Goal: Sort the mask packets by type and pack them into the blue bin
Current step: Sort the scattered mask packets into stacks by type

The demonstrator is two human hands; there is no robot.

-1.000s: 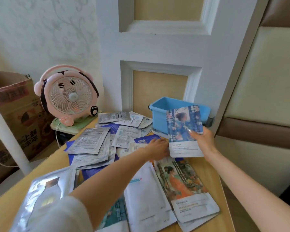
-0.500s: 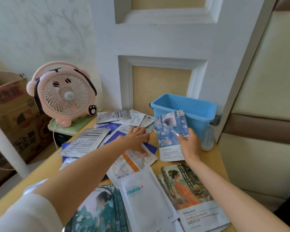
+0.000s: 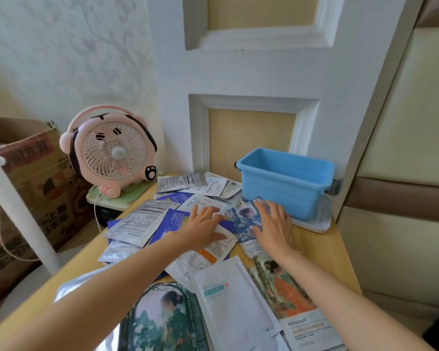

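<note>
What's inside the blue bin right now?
The blue bin shows only bare inner walls near the rim; no packets stick up. Its floor is hidden behind the front wall, so flat packets there can't be ruled out.

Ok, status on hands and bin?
Left hand flat on pile. Right hand flat on blue packet beside bin. No packets visible inside bin.

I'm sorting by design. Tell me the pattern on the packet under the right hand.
The packet under the right hand has a blue illustrated figure above a white text band; head view.
</note>
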